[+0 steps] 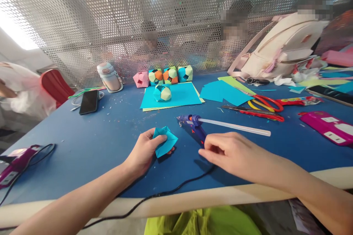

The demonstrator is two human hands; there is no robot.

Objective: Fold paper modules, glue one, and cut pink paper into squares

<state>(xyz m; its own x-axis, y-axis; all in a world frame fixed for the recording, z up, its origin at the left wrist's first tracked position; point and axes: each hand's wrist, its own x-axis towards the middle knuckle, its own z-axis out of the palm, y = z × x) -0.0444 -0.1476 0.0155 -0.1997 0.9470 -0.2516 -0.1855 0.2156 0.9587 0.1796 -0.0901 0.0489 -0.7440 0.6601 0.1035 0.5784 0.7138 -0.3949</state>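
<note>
Paper (pixel 166 144) pinched in left hand (pixel 141 152); overpressing could crush folds. Right hand (pixel 230 152) curled by glue gun (pixel 196 128), hold unclear; nozzle (pixel 178 118) at paper's one o'clock, if hot, could burn skin.

The bare left hand (pixel 146 148) grips a folded bright-blue paper piece (pixel 166 143) — the bare right hand (pixel 224 150) is at the dark-blue plastic glue gun (pixel 196 131).

"Is it bright where you are?"

"Fairly. White glare burns out the upper left, and small highlights gleam on the perforated screen (pixel 118 14)."

"Shadows?"

"My right hand (pixel 230 150) casts a soft one on the desk (pixel 110 132)."

"Sharp?"

"Mostly, near my grip. The edges look stretched, and figures behind the screen seem hazy, some pixelated."
</note>
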